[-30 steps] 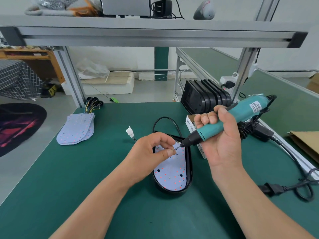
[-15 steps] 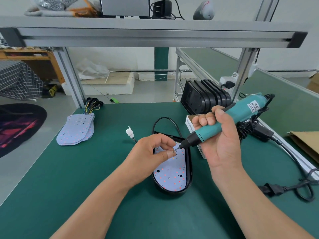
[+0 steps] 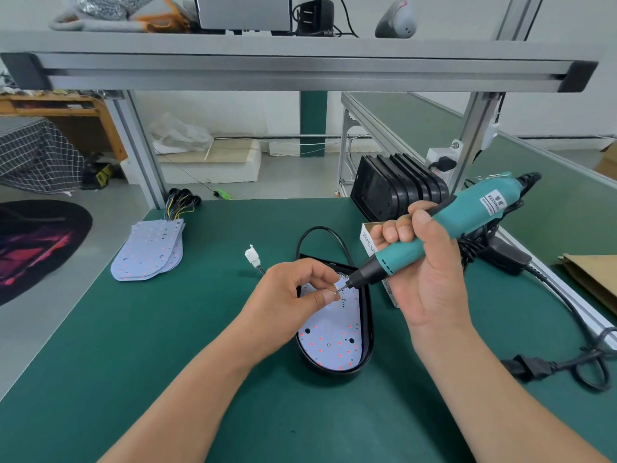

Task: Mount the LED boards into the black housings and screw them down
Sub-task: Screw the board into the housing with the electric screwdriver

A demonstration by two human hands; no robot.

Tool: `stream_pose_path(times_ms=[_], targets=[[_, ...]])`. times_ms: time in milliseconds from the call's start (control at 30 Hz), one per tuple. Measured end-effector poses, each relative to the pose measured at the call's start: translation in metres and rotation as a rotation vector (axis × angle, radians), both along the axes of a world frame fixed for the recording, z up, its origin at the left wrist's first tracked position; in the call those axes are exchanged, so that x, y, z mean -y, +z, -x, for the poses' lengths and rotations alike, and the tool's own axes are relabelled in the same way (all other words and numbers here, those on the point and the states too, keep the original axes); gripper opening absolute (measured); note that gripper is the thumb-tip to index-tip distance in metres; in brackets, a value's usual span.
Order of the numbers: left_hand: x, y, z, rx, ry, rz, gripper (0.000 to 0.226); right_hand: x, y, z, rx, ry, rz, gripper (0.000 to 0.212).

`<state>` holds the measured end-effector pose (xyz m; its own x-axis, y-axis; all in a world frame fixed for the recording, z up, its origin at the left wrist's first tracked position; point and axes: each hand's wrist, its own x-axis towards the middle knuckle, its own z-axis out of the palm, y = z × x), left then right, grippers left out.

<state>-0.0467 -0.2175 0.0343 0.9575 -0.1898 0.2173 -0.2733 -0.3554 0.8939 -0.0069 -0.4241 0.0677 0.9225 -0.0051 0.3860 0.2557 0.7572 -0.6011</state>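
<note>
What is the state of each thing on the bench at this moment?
screwdriver: tilted, tip down toward the LED board.
right hand: grips the screwdriver.
left hand: pinches the small screw at its tip.
LED board: lying inside the black housing.
black housing: flat on the green mat, open side up.
white connector: unplugged, lying on the mat.
spare boards: stacked.

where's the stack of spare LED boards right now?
Head view: the stack of LED boards lies far left on the green mat, near the left frame post, left of the white connector and the black housing.
</note>
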Motion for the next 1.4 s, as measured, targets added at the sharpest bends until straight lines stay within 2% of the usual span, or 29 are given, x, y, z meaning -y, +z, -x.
stream_pose_path(times_ms=[300,667,767,833,900,1000,1067,1400], targets=[[0.003,-0.001,0.002,-0.005,0.037,-0.008,0.027,-0.002,-0.008,-0.006,-0.091,-0.041,-0.044,0.005],[0.000,0.003,0.005,-0.034,0.007,0.015,0.034,0.001,-0.014,-0.011,-0.145,-0.037,-0.087,0.016],[-0.002,-0.001,0.000,0.005,0.159,0.035,0.040,0.001,-0.014,-0.011,-0.146,-0.039,-0.095,0.015],[-0.005,-0.004,-0.006,0.016,0.354,-0.008,0.032,0.002,-0.013,-0.011,-0.142,-0.044,-0.096,0.013],[-0.009,-0.005,-0.009,-0.063,0.441,-0.090,0.031,0.003,-0.012,-0.011,-0.138,-0.055,-0.093,0.011],[-0.008,-0.007,-0.009,-0.313,0.313,-0.102,0.036,0.004,-0.012,-0.011,-0.127,-0.075,-0.079,0.009],[-0.003,-0.008,-0.007,-0.414,0.220,-0.066,0.034,0.003,-0.011,-0.011,-0.120,-0.089,-0.065,0.009],[0.003,-0.012,-0.007,-0.520,0.134,0.055,0.043,-0.010,-0.012,-0.015,-0.115,-0.121,0.019,0.017]])
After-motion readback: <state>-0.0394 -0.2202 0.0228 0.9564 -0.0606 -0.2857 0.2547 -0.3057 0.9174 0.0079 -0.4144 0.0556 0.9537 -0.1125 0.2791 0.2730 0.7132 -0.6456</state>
